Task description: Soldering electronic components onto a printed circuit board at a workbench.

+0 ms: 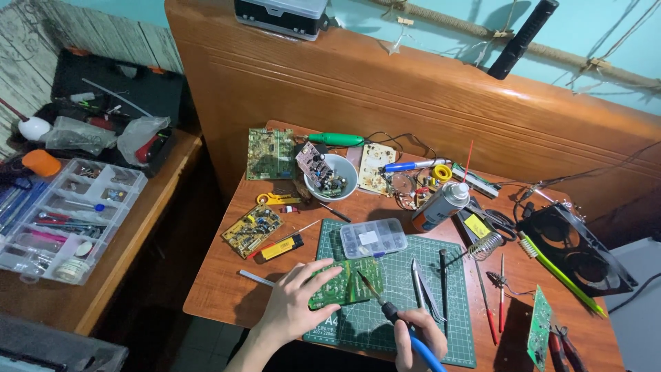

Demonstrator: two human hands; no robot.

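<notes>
Holding the green circuit board flat under left fingers, right fingers closed around the soldering iron, tip touching the board; soldering seems underway, not finished.

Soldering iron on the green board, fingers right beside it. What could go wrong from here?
1. The left hand pins the green circuit board close to the soldering iron tip; a slip could burn a finger.
2. The spray can lies near the work; heat beside it looks risky.
3. Tweezers beside the right hand could get knocked.
</notes>
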